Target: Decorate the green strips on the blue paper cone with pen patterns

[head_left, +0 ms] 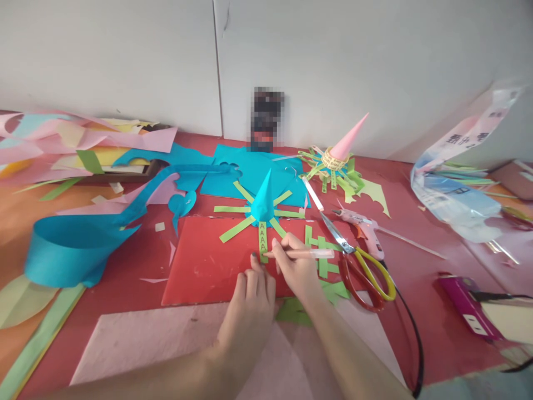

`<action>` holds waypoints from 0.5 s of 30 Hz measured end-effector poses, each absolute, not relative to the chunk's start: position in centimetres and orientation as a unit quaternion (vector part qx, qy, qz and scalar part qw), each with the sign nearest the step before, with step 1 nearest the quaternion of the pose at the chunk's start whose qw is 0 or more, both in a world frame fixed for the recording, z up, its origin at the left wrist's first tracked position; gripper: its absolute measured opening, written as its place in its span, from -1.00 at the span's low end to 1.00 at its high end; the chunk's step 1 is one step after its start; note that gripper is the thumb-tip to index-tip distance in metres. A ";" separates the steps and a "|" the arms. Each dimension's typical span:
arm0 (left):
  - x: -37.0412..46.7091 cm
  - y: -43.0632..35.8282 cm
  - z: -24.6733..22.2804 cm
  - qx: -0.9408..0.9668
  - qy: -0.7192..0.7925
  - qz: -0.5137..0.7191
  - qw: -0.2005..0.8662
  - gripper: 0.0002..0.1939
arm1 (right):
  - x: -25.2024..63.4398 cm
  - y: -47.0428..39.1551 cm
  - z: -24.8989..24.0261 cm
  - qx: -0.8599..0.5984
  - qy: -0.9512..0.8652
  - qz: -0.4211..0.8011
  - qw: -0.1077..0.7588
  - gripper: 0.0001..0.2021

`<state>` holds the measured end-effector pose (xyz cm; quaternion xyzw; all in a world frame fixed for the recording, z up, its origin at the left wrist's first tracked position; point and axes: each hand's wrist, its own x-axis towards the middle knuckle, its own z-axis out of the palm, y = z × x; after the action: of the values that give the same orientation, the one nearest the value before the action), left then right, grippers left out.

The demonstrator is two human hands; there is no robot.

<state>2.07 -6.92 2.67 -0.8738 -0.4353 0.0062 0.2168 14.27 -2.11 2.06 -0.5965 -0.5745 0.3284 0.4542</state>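
My right hand grips a pale marker, its tip against a green paper strip marked with a column of letter A's. My left hand is open, its fingers stretched forward and a fingertip by the strip's near end. That strip is one of several spreading from the base of a blue paper cone, which stands upright at the far edge of a red board. To the right of my right hand lie green strips and scissors with red and yellow handles.
A pink cone with lettered strips stands at the back right. Nearby are a pink glue gun, a purple power strip and a plastic bag. A blue paper loop and heaped paper scraps occupy the left.
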 end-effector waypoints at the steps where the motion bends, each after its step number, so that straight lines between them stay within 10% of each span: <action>1: 2.1 -6.9 2.7 -0.874 -0.435 0.004 0.216 -0.62 | 14.2 -2.1 2.1 -0.602 -0.569 0.320 0.459 -0.68; 15: 2.1 -7.0 2.7 -0.875 -0.433 -0.001 0.216 -0.61 | 14.3 -2.0 1.8 -0.619 -0.549 0.307 0.471 -0.68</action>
<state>2.07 -6.96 2.71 -0.8753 -0.4328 -0.0009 0.2157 14.34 -2.05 1.80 -0.6192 -0.5485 0.3066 0.4709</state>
